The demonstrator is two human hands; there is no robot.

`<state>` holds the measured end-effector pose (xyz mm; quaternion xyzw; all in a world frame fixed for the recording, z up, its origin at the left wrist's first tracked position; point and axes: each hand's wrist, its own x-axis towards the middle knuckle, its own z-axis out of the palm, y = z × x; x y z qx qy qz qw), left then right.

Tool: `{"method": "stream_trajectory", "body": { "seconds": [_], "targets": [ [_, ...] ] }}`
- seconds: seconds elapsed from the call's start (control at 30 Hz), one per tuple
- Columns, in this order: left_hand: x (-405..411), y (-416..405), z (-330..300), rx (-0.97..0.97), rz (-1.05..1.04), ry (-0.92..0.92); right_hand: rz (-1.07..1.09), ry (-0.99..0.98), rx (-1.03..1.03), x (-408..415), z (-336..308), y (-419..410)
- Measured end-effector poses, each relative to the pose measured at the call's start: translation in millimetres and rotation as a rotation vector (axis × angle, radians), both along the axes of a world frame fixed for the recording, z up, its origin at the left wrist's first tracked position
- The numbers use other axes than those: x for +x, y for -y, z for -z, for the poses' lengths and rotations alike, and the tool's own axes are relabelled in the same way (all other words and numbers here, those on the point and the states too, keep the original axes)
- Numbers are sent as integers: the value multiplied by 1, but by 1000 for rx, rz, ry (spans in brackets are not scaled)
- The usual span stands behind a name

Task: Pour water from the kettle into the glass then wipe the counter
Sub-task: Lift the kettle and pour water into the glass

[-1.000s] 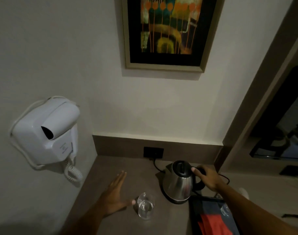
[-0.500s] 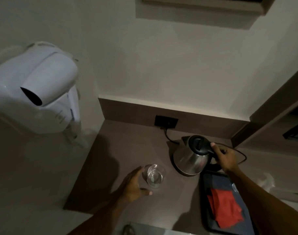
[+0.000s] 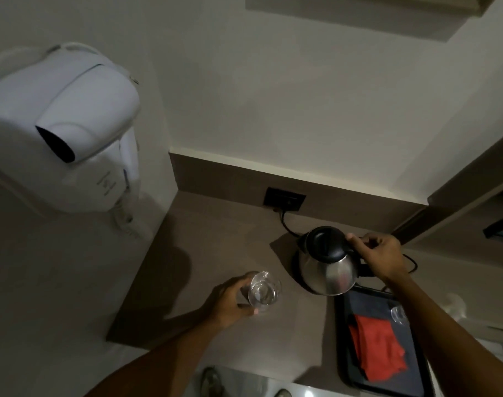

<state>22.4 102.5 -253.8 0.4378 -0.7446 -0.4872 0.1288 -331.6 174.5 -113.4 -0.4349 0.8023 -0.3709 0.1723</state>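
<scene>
A clear glass (image 3: pixel 265 291) stands on the brown counter (image 3: pixel 216 242), and my left hand (image 3: pixel 230 302) is wrapped around its left side. To its right sits a steel kettle (image 3: pixel 327 270) with a black lid, upright on its base. My right hand (image 3: pixel 379 256) grips the kettle's black handle from the right, thumb by the lid. A red cloth (image 3: pixel 377 348) lies folded on a dark tray (image 3: pixel 347 339) at the front right.
A white wall-mounted hair dryer (image 3: pixel 64 130) juts out at the left above the counter. The kettle's cord runs to a black wall socket (image 3: pixel 284 199) at the back. A second small glass (image 3: pixel 398 313) stands on the tray. A cabinet edge rises at the right.
My left hand moved from open above the counter to closed around the glass. My right hand stayed on the kettle handle. The view tilted down and closer.
</scene>
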Motion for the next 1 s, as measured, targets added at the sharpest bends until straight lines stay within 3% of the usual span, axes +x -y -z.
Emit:
{"method": "stream_trajectory", "body": {
  "seconds": [0.3,0.57,1.0],
  "targets": [
    [-18,4,3,34,50,-8,-261,-311,134,24,-33,6],
    [-26,7,10,33,50,3,-309,-454,305,43,-46,8],
    [-24,7,3,24,57,27,-445,-652,351,67,-61,21]
  ]
}}
